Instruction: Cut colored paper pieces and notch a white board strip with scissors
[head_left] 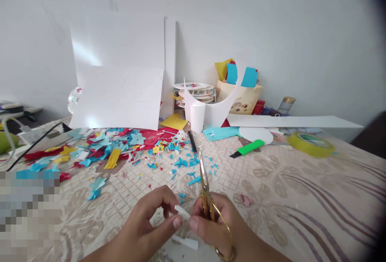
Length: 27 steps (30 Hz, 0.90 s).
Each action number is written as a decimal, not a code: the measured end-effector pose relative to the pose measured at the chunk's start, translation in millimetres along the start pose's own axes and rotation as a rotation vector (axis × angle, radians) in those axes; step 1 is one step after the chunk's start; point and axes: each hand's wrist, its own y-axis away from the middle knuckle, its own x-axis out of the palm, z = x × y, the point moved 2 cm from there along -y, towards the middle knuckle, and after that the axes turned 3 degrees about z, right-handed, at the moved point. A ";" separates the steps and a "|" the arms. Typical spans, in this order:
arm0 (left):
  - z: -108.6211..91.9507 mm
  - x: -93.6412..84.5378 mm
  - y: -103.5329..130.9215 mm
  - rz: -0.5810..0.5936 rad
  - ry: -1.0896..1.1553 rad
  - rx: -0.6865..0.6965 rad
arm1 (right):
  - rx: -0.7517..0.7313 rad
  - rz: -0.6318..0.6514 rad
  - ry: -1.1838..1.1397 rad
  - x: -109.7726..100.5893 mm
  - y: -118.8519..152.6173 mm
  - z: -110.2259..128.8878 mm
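My right hand (218,223) is closed round gold-handled scissors (205,191), whose blades point up and away. Its thumb and fingertip also pinch one end of a small white paper strip (182,212). On the strip's other end are the curled fingertips of my left hand (150,215), with the thumb just below. Another white paper piece (188,243) lies on the patterned tablecloth (262,230) beneath my hands. Small blue paper scraps (181,197) lie just beyond the hands.
Coloured paper cutouts (98,183) are heaped left. Beyond the hands are a black marker (192,142), a green cutter (251,147) and a yellow tape roll (310,144). White boards (120,97), a white cylinder (197,118) and a beige container (241,99) stand at the back.
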 end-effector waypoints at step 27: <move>-4.9 10.4 -3.1 0.138 -0.178 -0.129 | -0.060 -0.024 0.336 13.5 3.7 7.0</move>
